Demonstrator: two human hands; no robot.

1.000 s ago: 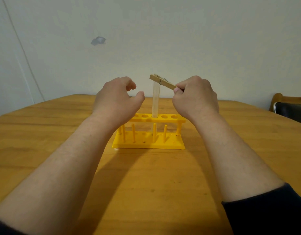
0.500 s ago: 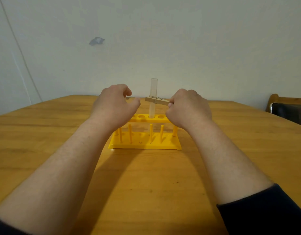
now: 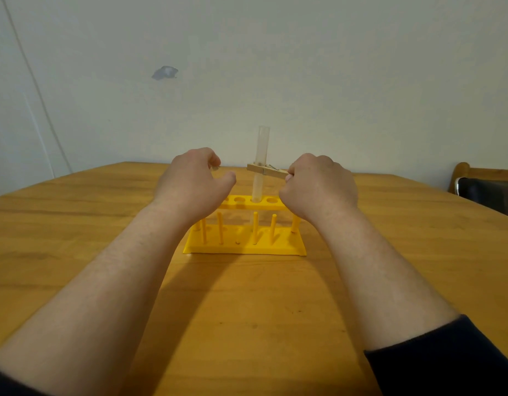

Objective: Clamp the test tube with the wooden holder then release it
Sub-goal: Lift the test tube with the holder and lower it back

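Observation:
A clear test tube stands upright in a hole of the yellow rack on the wooden table. The wooden holder, a clothespin-like clamp, lies level across the tube about halfway up, its jaws around the glass. My right hand grips the holder's tail end with closed fingers. To the left of the tube, above the rack's left end, hovers my left hand; its fingers are curled and apart, touching nothing.
The round wooden table reaches to a pale wall behind. A dark chair with a wooden frame stands at the right edge. Several empty holes and pegs fill the rack.
The holder came down from the tube's rim to its middle and levelled out. Both hands dropped lower with it; over the last half second little has moved.

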